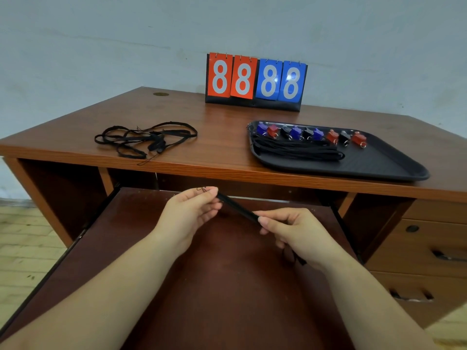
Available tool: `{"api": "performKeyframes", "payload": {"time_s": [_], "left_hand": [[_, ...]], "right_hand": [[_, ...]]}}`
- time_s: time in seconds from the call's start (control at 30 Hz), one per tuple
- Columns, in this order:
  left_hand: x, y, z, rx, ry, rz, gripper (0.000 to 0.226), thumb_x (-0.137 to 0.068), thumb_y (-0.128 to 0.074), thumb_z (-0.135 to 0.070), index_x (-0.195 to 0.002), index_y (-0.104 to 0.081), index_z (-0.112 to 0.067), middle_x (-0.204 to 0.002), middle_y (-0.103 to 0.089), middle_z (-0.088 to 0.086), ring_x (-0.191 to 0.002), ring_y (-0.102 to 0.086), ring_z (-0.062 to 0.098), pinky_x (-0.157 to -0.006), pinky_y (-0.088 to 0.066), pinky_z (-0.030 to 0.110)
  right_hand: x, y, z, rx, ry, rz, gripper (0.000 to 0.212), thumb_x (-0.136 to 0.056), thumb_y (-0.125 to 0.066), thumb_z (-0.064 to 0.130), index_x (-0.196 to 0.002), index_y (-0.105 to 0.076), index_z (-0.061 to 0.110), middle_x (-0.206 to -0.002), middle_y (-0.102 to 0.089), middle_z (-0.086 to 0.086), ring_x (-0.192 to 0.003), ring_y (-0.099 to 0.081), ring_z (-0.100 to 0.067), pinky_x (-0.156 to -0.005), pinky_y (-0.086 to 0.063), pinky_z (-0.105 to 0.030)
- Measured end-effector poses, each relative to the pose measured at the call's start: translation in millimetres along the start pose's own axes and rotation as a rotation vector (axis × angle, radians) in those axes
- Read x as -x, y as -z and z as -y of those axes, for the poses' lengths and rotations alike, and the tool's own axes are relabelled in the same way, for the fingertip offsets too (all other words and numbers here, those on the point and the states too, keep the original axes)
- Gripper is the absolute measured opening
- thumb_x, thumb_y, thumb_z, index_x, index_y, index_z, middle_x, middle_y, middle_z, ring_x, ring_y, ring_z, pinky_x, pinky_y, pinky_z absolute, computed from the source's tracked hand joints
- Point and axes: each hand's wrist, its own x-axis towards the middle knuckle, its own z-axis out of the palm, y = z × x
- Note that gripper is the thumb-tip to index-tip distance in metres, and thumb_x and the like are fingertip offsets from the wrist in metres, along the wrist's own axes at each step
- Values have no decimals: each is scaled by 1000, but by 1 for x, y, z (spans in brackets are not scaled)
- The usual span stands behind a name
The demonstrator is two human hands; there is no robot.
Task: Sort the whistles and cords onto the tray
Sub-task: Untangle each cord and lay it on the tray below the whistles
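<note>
Both hands, left hand (192,210) and right hand (290,228), pinch a folded black cord (237,205) taut between fingertips: folding step in progress. Next move: carry it toward 1 o'clock onto the cord bundle (298,149) in the black tray (394,168); tangled cords (144,138) at 11 o'clock remain.

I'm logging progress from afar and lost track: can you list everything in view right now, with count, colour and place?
whistles: nine, three purple, three red, three black, in a row along the tray's far side
tray: one, black, right side of the desk
folded cords: a bundle, black, on the tray in front of the whistles; count unclear
loose cords: a tangle, black, left side of the desk
held cord: one, black, stretched between both hands
scoreboard: one, two red and two blue 8s, at the back of the desk
desk: one, brown
left hand: pinches the held cord
right hand: pinches the held cord
</note>
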Motion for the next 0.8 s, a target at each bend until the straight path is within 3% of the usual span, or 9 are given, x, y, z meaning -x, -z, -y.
{"api": "performKeyframes", "payload": {"time_s": [0.17,0.33,0.8], "left_hand": [[-7,8,-6,71,-5,-82,4,-86,-63,-12,-88,-66,-12,-66,-66,-1,-61,-66,6,-58,-53,17],[-12,16,-14,127,-20,-174,5,-88,-61,-10,-85,-63,-13,-75,-64,2,-70,-64,9,-64,-50,19],[-12,20,-13,96,-48,-114,3,-86,-64,-17,-86,-64,-14,-76,-64,0,-74,-65,8,-67,-51,20]], "right_hand": [[-2,14,-2,-3,-14,-28,16,-85,-66,17,-82,-73,32,-65,-68,4,-45,-43,-6,-53,-39,-23],[-6,26,-6,-63,18,-126,14,-88,-62,15,-88,-73,24,-62,-64,4,-45,-45,-2,-54,-44,-22],[-10,33,-8,-288,6,-271,10,-86,-63,8,-85,-72,13,-68,-69,-1,-55,-58,-5,-59,-54,-21]]}}
